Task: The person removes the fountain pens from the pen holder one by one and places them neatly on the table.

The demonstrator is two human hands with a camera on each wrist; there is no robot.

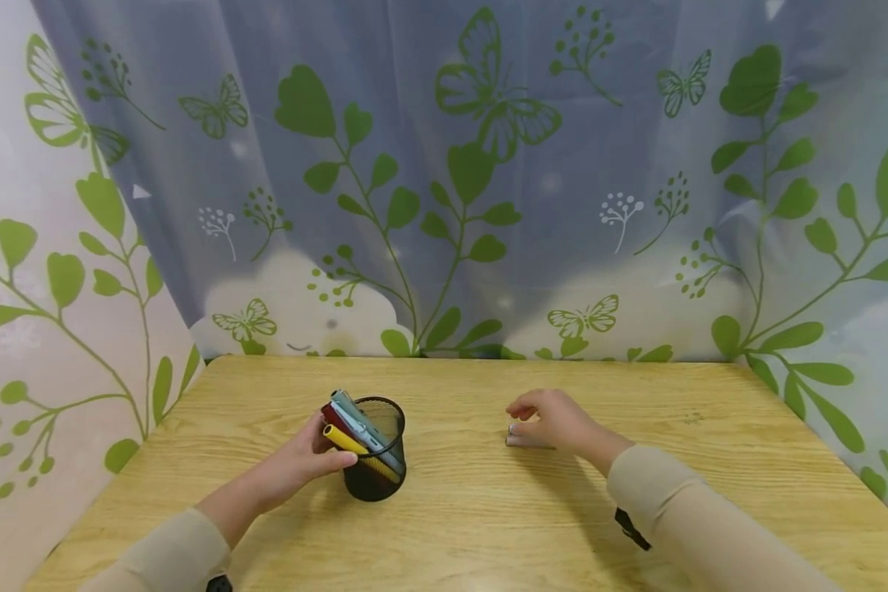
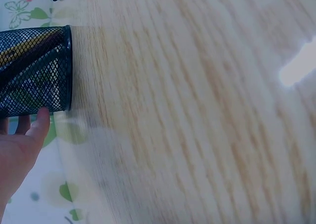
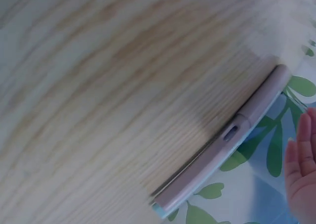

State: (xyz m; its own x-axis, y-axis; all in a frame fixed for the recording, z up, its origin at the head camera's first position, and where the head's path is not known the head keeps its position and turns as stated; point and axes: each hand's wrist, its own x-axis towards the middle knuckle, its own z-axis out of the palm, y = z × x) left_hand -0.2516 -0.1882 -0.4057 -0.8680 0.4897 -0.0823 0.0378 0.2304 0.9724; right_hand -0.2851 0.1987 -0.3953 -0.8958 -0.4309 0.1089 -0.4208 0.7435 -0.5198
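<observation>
A black mesh pen cup (image 1: 373,487) stands on the table, with several pens leaning in it toward the left. Among these are a yellow pen (image 1: 340,438), a dark red one and light blue ones. My left hand (image 1: 284,473) grips the cup from its left side, thumb at the near rim; in the left wrist view, fingers (image 2: 42,122) meet the mesh (image 2: 34,78). Farther right, my right hand (image 1: 562,423) hovers just over pens lying on the table. The right wrist view has a pale pink pen (image 3: 217,145) with a light blue edge behind it; the hand (image 3: 303,172) appears beyond, not gripping it.
The wooden table (image 1: 459,526) has light grain and runs back to a patterned curtain (image 1: 414,164) with green leaves and butterflies. A similar pale cloth (image 1: 67,247) hangs at the left. Small dark marks (image 1: 691,418) lie on the tabletop at the right.
</observation>
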